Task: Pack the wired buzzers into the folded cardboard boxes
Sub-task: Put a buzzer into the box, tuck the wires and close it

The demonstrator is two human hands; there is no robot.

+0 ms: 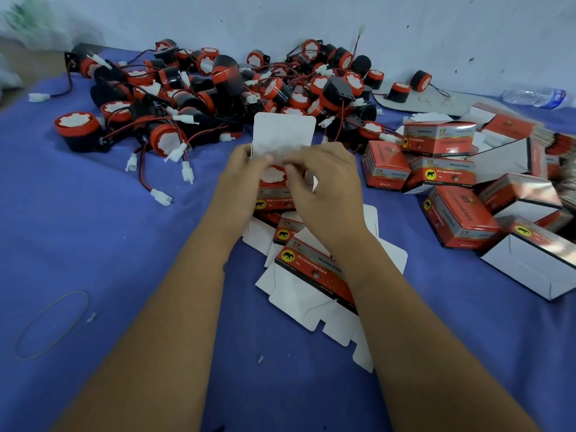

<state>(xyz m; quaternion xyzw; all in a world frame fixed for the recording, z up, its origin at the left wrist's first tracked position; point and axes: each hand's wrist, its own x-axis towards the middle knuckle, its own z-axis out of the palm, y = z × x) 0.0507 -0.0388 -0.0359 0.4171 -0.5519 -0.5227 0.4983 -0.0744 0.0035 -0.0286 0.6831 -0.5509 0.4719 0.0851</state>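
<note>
A red folded cardboard box [274, 199] stands in the middle of the blue cloth with its white lid flap [283, 132] raised. A red-and-white buzzer [273, 176] sits in its open top. My left hand [240, 188] grips the box's left side. My right hand [321, 188] holds the right side, its fingers over the buzzer. A big heap of black and red wired buzzers [218, 95] lies behind the box. Flat unfolded boxes [314, 275] lie under my forearms.
Several folded red boxes [448, 169] lie in a pile at the right, some open and white inside. A plastic bottle [536, 96] rests at the far right by the wall. A rubber band [53, 325] lies on the cloth at the left.
</note>
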